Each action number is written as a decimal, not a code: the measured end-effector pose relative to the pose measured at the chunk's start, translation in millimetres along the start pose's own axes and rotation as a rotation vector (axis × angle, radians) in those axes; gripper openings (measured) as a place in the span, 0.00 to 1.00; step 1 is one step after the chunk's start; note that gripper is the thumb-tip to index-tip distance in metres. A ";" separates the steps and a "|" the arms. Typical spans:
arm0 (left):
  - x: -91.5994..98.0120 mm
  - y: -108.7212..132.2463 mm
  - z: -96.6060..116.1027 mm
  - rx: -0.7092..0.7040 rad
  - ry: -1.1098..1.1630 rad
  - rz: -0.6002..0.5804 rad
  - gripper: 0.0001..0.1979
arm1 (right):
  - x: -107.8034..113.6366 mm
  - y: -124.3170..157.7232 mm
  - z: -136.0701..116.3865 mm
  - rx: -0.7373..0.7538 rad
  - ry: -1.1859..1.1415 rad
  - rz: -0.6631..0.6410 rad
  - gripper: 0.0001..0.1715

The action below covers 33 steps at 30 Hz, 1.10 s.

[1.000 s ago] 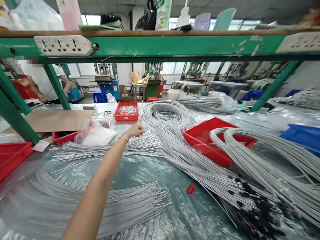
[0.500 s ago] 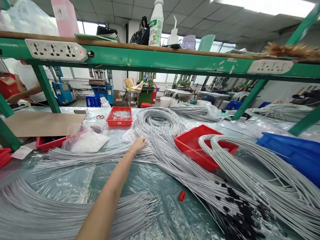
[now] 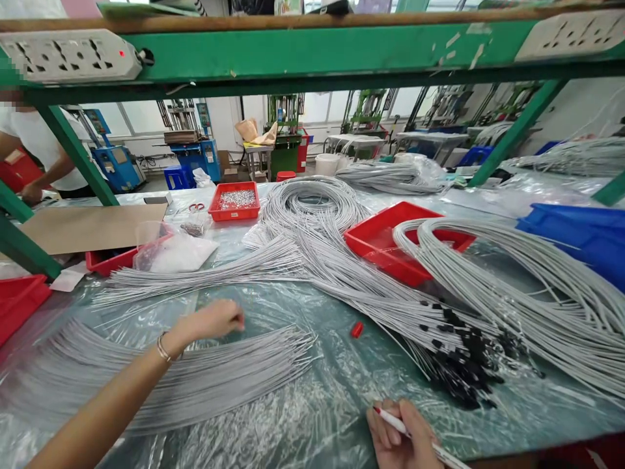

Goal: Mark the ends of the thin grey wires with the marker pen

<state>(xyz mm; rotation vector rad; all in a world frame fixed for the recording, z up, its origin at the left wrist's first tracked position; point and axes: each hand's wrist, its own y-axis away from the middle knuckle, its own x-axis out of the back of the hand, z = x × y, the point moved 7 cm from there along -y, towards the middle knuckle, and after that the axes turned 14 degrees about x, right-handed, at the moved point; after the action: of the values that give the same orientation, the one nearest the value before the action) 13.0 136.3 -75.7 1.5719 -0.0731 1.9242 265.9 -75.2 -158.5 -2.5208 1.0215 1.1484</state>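
Fingers of the left hand (image 3: 212,320) are drawn in to a loose fist, their tips tucked together and turned to the right; whether something is pinched within I cannot tell. Just on the near side of these fingers, grey wires (image 3: 239,378) lie fanned flat on the plastic sheet (image 3: 336,397), their cut ends spreading to the right, and the forearm with its bracelet (image 3: 163,347) crosses above them. Whether the hand touches them is unclear. Beyond the knuckles lies a second bundle (image 3: 205,277), its right end by a heap of long wires (image 3: 336,273).

Fingers of the right hand (image 3: 410,433) are curled round a white pen (image 3: 393,422), its red tip pointing up and left past them. Farther from these fingers, up and to the left, a small red cap (image 3: 357,329) lies alone on the sheet. Black ends (image 3: 463,365) of the long wires are near, up and to the right of the pen fingers; beyond those, looped cables (image 3: 512,306) partly cover a red tray (image 3: 381,241). A smaller tray (image 3: 234,212) of metal bits stands well beyond the left fingers.
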 end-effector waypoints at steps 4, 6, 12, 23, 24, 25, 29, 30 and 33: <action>-26.0 39.7 -11.4 0.078 -0.050 0.027 0.10 | -2.0 0.7 -6.4 0.046 0.040 0.002 0.22; -28.7 49.3 -12.8 0.088 -0.048 0.032 0.14 | -3.5 1.7 -9.4 0.077 0.063 -0.005 0.20; -26.4 52.9 -12.5 0.034 0.047 0.009 0.17 | -8.1 4.0 -11.8 0.126 0.123 -0.053 0.17; 19.5 89.1 18.6 -0.024 0.298 0.000 0.19 | -21.1 13.6 -11.9 0.005 0.353 -0.204 0.24; 18.4 97.2 32.2 -0.058 0.321 -0.067 0.19 | -27.6 17.2 -7.9 -0.013 0.417 -0.276 0.23; 15.1 104.8 45.2 -0.084 0.325 -0.138 0.18 | -35.8 21.3 -3.0 -0.023 0.463 -0.364 0.23; -9.0 124.0 78.9 -0.127 0.219 -0.370 0.19 | -71.9 36.2 12.4 0.006 0.363 -0.647 0.28; -16.2 125.6 83.1 -0.135 0.203 -0.416 0.18 | -75.0 36.6 14.1 0.009 0.340 -0.620 0.25; -35.4 124.6 94.3 -0.159 0.255 -0.501 0.19 | -79.2 38.8 17.0 -0.004 0.343 -0.520 0.19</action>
<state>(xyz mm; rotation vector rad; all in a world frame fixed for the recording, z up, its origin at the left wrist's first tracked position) 33.8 -18.0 -37.9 1.1001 0.2474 1.6533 193.6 -56.3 -108.7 -2.7984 0.3657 0.5862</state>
